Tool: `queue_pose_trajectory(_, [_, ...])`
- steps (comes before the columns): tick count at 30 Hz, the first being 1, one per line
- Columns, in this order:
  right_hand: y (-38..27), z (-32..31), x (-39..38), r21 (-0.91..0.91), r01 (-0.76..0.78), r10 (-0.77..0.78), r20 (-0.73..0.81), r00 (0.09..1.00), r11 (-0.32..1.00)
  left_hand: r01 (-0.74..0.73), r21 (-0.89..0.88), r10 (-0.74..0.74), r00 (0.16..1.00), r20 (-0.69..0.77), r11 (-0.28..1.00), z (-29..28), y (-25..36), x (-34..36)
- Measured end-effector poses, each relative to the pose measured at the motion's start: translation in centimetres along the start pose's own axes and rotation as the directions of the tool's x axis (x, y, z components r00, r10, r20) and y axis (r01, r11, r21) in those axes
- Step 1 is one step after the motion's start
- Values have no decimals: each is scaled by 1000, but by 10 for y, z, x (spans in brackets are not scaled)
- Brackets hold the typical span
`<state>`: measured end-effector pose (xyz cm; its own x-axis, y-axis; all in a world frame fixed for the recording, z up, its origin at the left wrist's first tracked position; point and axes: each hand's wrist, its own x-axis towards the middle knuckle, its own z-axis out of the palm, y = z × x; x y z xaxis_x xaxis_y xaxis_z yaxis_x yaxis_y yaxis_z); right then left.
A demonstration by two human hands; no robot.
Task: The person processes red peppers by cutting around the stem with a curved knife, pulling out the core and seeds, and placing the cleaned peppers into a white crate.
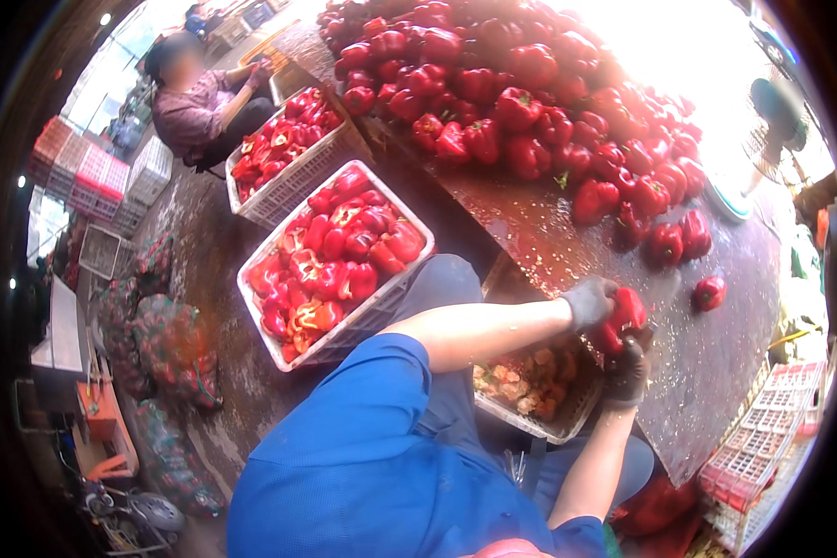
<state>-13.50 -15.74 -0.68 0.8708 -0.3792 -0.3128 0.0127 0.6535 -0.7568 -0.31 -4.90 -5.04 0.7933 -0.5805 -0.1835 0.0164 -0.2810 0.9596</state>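
A red bell pepper is between my two gloved hands, over the near edge of the table. My left hand, in a grey glove, is closed around its upper left side. From below, my right hand, in a darker glove, closes on the pepper's lower right side; whether a small tool is also in its fingers is hidden. Under my forearms, a crate between my legs holds pale and orange-red pepper cores. Several whole red peppers are heaped on the wet, seed-strewn table, with a single one apart at the right.
Beside my left knee stands a white crate of opened red peppers, with another full crate behind it. A person sits beyond. Filled net sacks lie at the left. Crates are stacked at the right.
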Motion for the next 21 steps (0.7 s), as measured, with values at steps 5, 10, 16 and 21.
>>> queue_pose_trajectory(5, [12, -40, 21, 80, 44, -58, 177, 982, 996, -106, -436, 87, 994, -64, 894, -35, 21, 10])
queue_pose_trajectory(10, [19, -34, 20, -15, 2, -1, 78, 997, 1000, -370, -345, 196, 873, -447, 863, -173, 66, -50])
queue_pose_trajectory(16, [29, -57, 39, -193, 49, -29, 101, 994, 980, 89, 649, 584, 360, -728, 755, -336, -59, -202])
queue_pose_trajectory(21, [24, -23, 22, -221, 10, -14, -16, 1000, 975, 710, 656, -22, 683, -730, 255, -346, -166, -335])
